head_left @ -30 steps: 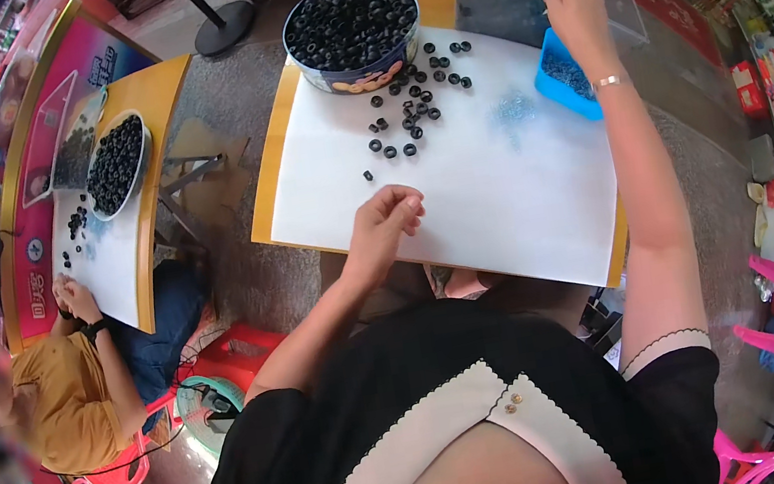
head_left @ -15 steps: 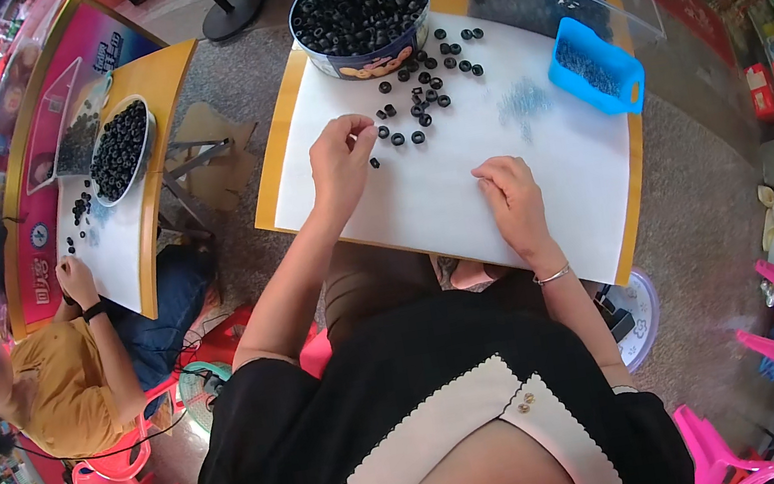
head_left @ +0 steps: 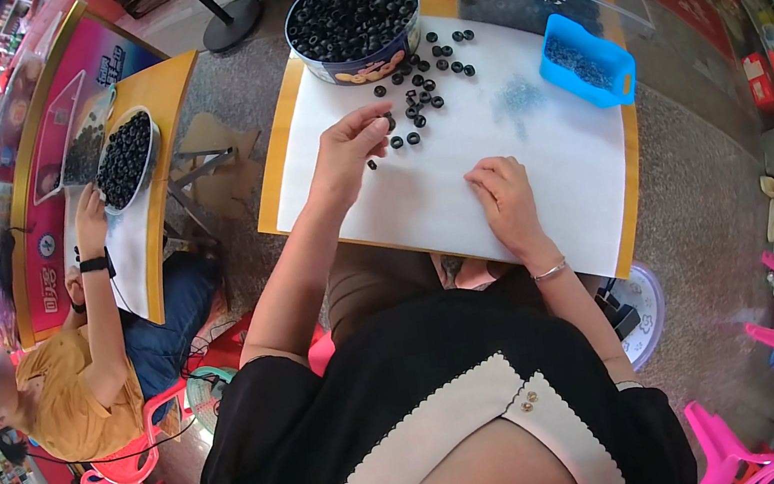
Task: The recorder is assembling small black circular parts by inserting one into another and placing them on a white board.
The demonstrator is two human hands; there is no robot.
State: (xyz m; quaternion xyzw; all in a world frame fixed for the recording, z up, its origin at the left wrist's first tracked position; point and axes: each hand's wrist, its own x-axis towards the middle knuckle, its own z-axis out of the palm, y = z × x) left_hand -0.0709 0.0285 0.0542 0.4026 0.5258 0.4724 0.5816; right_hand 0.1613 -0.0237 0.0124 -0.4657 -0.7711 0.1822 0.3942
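Note:
At the near side of the scattered black ring-shaped pieces (head_left: 413, 138), my left hand (head_left: 349, 159) has its thumb and forefinger closed at the edge of one black ring (head_left: 390, 122). The fingers partly cover that ring. My right hand (head_left: 509, 204) rests low over the white sheet (head_left: 441, 198), with its thumb and fingertips pressed together. What those fingers hold, if anything, is too small to make out. Behind the loose rings stands a round tin (head_left: 369, 64) heaped with the same black rings. A single small black ring (head_left: 372, 164) lies just below my left fingers.
A blue basket (head_left: 622, 95) holding small pale bits sits at the table's right. A clear plastic box (head_left: 618, 3) with black rings stands at the back right. To the left, a person (head_left: 77, 392) works at another table (head_left: 170, 84) with a bowl of black rings (head_left: 151, 148).
My left hand has reached slightly forward and right, its fingertips now at a ring. My right hand has hardly moved. The person at left has raised a hand to their bowl.

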